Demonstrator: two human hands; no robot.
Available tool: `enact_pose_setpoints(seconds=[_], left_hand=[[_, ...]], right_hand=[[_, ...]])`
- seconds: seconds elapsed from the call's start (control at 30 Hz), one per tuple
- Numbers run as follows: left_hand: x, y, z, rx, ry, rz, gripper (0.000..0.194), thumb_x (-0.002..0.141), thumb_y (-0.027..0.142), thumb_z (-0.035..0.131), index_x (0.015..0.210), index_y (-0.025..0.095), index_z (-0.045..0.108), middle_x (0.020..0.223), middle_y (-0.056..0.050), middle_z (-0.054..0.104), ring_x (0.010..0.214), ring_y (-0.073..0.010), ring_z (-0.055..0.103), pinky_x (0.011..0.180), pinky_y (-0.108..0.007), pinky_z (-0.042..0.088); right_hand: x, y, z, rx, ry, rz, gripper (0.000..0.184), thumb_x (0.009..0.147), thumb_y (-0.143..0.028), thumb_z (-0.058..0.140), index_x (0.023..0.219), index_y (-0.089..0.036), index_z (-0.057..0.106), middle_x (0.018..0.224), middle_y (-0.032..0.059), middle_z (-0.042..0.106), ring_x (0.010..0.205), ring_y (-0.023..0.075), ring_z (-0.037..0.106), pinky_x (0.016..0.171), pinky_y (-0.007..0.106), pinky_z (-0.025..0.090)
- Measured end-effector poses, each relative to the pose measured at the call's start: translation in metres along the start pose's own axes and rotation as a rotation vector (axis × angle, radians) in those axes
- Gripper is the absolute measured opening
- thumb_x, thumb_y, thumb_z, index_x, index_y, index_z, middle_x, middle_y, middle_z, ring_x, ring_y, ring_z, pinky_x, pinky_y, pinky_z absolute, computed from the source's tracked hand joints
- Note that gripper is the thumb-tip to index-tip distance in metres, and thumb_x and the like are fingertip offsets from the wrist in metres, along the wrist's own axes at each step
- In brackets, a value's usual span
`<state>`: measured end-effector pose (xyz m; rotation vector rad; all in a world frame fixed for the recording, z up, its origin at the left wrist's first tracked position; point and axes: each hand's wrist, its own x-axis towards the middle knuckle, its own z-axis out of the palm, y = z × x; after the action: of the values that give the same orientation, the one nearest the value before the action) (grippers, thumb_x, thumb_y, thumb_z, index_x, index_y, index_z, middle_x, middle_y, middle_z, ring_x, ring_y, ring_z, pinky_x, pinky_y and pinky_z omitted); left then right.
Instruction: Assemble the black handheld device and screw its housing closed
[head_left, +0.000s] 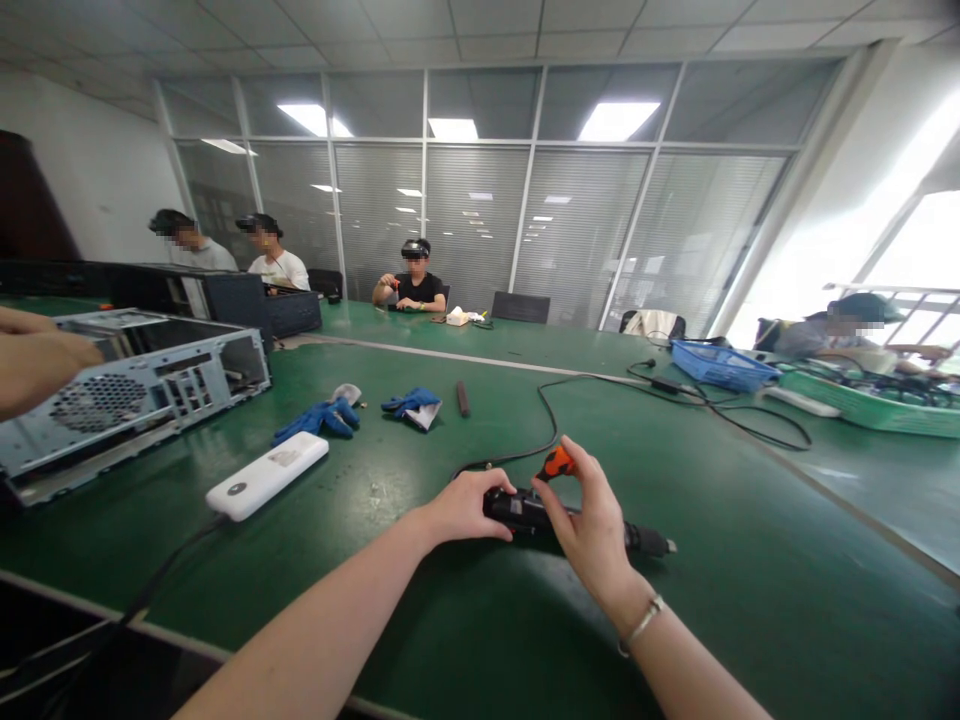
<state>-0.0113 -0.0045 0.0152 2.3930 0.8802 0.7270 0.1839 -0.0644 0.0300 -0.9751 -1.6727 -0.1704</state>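
The green table (750,500) is the largest thing, and it stretches away in front of the person. On its left side stands an open metal computer case (150,385), and above its near side is the hand of another person (45,360). At the far right are a green basket (877,405) and a blue basket (724,365).

Near the middle, close to the person, a long black tool (529,512) lies low over the table, between and under the two hands. The left hand (472,505) is curved around its left end, with the thumb and fingers on opposite sides. The right hand (596,525) is above its middle part and covers it; the narrow tip comes out past this hand on the right. The right hand is closed in a pinch on an orange-and-black handle (559,460), which is held tilted just above the black tool. I cannot tell whether its lower end touches the tool.

A black cable (551,410) runs behind the left hand, where its end is hidden. Well apart, to the left, lie a white block (268,475) and blue gloves (322,418). The smallest is a brown bar (463,398), beyond the hands.
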Motion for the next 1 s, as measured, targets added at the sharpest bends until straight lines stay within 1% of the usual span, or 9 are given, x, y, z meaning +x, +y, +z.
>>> enact_pose_setpoints(seconds=[0.07,0.2,0.3,0.43,0.57,0.67,0.77,0.93,1.0], left_hand=[[0.0001,-0.0001,0.0,0.002,0.004,-0.002,0.053,0.056,0.035,0.088,0.1,0.022,0.062,0.093,0.0,0.066,0.086,-0.0216,0.063,0.076,-0.028,0.046],[0.0,-0.0007,0.0005,-0.016,0.012,0.002,0.052,0.056,0.035,0.088,0.1,0.021,0.062,0.092,0.0,0.067,0.085,-0.0212,0.063,0.076,-0.027,0.046],[0.0,-0.0011,0.0009,-0.015,0.012,0.001,0.053,0.056,0.035,0.088,0.1,0.021,0.062,0.092,0.0,0.067,0.085,-0.0209,0.063,0.075,-0.027,0.046],[0.0003,-0.0014,0.001,-0.011,0.004,0.0,0.053,0.056,0.034,0.087,0.1,0.021,0.062,0.091,0.001,0.066,0.085,-0.0208,0.063,0.075,-0.026,0.045],[0.0007,-0.0008,0.0,-0.035,-0.01,-0.009,0.051,0.056,0.034,0.087,0.099,0.021,0.062,0.091,0.001,0.066,0.087,-0.0213,0.063,0.077,-0.027,0.046],[0.0008,-0.0001,-0.0007,-0.041,-0.015,0.004,0.051,0.057,0.033,0.087,0.1,0.021,0.062,0.091,0.001,0.066,0.087,-0.0213,0.063,0.077,-0.027,0.046],[0.0005,0.0001,-0.0008,-0.03,-0.008,0.017,0.051,0.058,0.033,0.087,0.101,0.021,0.062,0.092,0.0,0.066,0.087,-0.0212,0.063,0.079,-0.028,0.045],[0.0003,-0.0004,-0.0006,-0.03,-0.009,0.01,0.051,0.058,0.035,0.086,0.101,0.022,0.062,0.093,0.001,0.067,0.088,-0.0214,0.063,0.079,-0.028,0.045],[0.0003,-0.0003,-0.0005,-0.029,-0.014,0.011,0.052,0.058,0.035,0.087,0.101,0.022,0.062,0.092,0.001,0.067,0.087,-0.0213,0.063,0.079,-0.028,0.045]], right_hand=[[-0.0005,0.0004,-0.0008,-0.009,0.002,-0.012,0.052,0.09,-0.024,0.056,0.14,-0.026,0.04,0.113,0.0097,0.061,0.098,0.0231,0.064,0.084,0.041,0.057],[-0.0018,-0.0009,-0.0013,0.072,-0.087,0.02,0.056,0.093,-0.018,0.048,0.146,-0.024,0.028,0.12,0.0114,0.06,0.105,0.0227,0.062,0.09,0.043,0.054],[-0.0015,-0.0016,-0.0008,0.024,-0.039,0.007,0.058,0.091,-0.022,0.054,0.144,-0.023,0.031,0.122,0.0128,0.058,0.109,0.0249,0.06,0.092,0.045,0.053],[-0.002,0.0008,0.0004,0.006,0.001,0.028,0.051,0.091,-0.024,0.054,0.14,-0.025,0.039,0.114,0.0104,0.061,0.1,0.023,0.064,0.086,0.042,0.056],[-0.0026,-0.001,0.0003,0.119,-0.096,0.062,0.057,0.095,-0.02,0.046,0.147,-0.024,0.025,0.122,0.0115,0.059,0.105,0.0217,0.063,0.09,0.043,0.054],[-0.0003,-0.0031,-0.0017,0.042,-0.049,0.002,0.056,0.092,-0.023,0.052,0.144,-0.025,0.032,0.123,0.0114,0.058,0.107,0.0236,0.061,0.091,0.043,0.054],[0.0014,-0.0023,-0.0033,-0.027,0.013,-0.024,0.051,0.091,-0.025,0.056,0.139,-0.026,0.04,0.112,0.0096,0.062,0.097,0.0226,0.064,0.084,0.04,0.056],[-0.0002,-0.0026,-0.0018,0.052,-0.099,0.001,0.056,0.095,-0.019,0.043,0.148,-0.027,0.024,0.119,0.01,0.06,0.1,0.0204,0.063,0.088,0.041,0.054],[0.0002,-0.0031,-0.0015,0.036,-0.078,-0.014,0.057,0.094,-0.021,0.046,0.147,-0.027,0.026,0.121,0.0107,0.058,0.102,0.0215,0.062,0.088,0.042,0.054]])
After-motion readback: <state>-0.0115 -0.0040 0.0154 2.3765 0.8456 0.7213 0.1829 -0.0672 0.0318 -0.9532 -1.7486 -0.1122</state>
